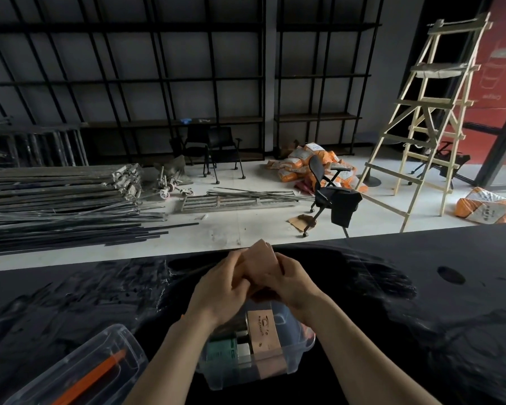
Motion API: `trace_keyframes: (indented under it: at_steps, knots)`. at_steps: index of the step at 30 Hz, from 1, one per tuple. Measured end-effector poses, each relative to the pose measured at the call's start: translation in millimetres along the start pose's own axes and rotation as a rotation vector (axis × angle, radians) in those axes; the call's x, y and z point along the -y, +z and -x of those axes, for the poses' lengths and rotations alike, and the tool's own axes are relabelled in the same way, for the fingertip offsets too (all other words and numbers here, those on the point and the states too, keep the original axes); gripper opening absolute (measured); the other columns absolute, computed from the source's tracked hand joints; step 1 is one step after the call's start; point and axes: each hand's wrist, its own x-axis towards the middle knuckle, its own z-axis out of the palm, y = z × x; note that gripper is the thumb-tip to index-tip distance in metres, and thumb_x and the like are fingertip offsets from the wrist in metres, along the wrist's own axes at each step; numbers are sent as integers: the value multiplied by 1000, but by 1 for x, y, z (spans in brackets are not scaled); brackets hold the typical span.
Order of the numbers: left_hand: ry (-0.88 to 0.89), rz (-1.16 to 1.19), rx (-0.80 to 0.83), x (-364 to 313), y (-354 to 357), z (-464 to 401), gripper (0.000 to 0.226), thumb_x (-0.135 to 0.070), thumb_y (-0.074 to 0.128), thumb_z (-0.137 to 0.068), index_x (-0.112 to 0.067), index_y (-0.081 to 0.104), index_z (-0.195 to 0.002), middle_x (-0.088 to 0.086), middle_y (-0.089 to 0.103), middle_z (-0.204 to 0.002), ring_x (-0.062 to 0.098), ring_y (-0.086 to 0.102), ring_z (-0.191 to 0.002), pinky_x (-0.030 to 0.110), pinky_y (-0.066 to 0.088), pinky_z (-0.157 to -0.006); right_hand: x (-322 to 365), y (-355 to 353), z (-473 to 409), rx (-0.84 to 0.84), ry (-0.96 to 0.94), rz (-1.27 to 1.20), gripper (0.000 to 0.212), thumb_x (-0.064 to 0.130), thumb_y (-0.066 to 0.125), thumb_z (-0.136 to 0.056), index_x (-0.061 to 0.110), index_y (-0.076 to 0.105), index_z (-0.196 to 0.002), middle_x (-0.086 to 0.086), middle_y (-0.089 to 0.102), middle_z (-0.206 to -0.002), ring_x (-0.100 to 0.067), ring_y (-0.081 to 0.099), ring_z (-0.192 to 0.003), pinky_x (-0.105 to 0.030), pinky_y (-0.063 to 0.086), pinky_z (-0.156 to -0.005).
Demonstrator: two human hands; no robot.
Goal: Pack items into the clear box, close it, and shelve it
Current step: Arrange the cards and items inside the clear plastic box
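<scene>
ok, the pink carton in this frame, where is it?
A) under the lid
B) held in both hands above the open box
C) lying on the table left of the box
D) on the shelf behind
B: the left hand and right hand both grip the pink carton just above the clear box, whose lid lies off to the left.

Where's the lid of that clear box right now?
In the head view, the lid lies off the box at bottom left on the black table, beside the left forearm, left of the clear box.
</scene>
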Motion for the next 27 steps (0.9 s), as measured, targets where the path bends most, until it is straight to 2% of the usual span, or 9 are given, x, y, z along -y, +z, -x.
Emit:
trace_keyframes:
  at_steps: [2,4,7,9,12,15,19,24,27]
  knots:
    - [31,37,3,-3,2,0,61,-48,48,-88,-43,30,-146,-11,68,-123,12,69,-101,32,60,-78,0,2,-3,-124,-4,-73,41,9,89,-72,3,71,-109,-18,75,-94,-30,71,-74,-38,58,-66]
    - [27,112,-6,-9,10,1,72,-31,57,-96,-39,19,-156,-6,66,-130,11,69,-100,19,58,-71,0,9,-7,-177,3,-92,37,19,89,-73,6,74,-104,-14,77,-93,-27,71,-79,-37,58,-72]
    - [61,293,-40,-18,27,1,79,-21,64,-96,-35,17,-159,-1,46,-155,22,54,-135,42,50,-106,1,24,-7,-182,25,-165,26,17,77,-86,12,71,-111,-15,77,-99,-27,74,-93,-39,59,-80]
    - [40,339,6,-15,27,0,70,-37,56,-100,-41,17,-158,-4,39,-159,21,49,-139,45,45,-111,6,19,-5,-186,32,-183,24,11,75,-87,13,70,-110,-15,76,-95,-27,73,-88,-38,59,-76]
    - [8,51,-32,2,17,2,43,-43,36,-105,-42,41,-148,-10,55,-146,19,61,-123,35,51,-97,15,-3,-5,-265,52,-126,21,7,71,-88,9,66,-108,-12,71,-87,-25,68,-77,-39,56,-69]
    - [34,-373,50,6,24,7,25,-29,42,-102,-29,60,-119,-5,68,-120,14,66,-99,31,54,-86,23,-17,-7,-296,57,11,12,13,67,-89,14,64,-100,-9,68,-87,-24,66,-77,-41,57,-73]
    - [346,-722,394,-2,58,2,37,-19,66,-92,-23,60,-129,2,61,-126,23,53,-120,37,41,-105,25,-17,-7,-276,84,93,16,21,65,-89,16,60,-103,-8,67,-87,-20,65,-74,-33,55,-61]
    - [563,-1047,642,23,94,-25,45,-25,61,-96,-32,55,-140,4,48,-148,30,43,-136,46,34,-112,14,-16,-8,-296,132,133,33,28,65,-86,16,54,-115,-10,69,-98,-21,67,-79,-32,54,-60]
    - [704,-1183,554,31,108,-30,37,-31,48,-100,-23,61,-133,9,52,-144,28,43,-133,39,32,-111,7,-17,-10,-304,153,157,32,28,64,-86,15,53,-114,-10,70,-97,-19,68,-74,-29,52,-55]
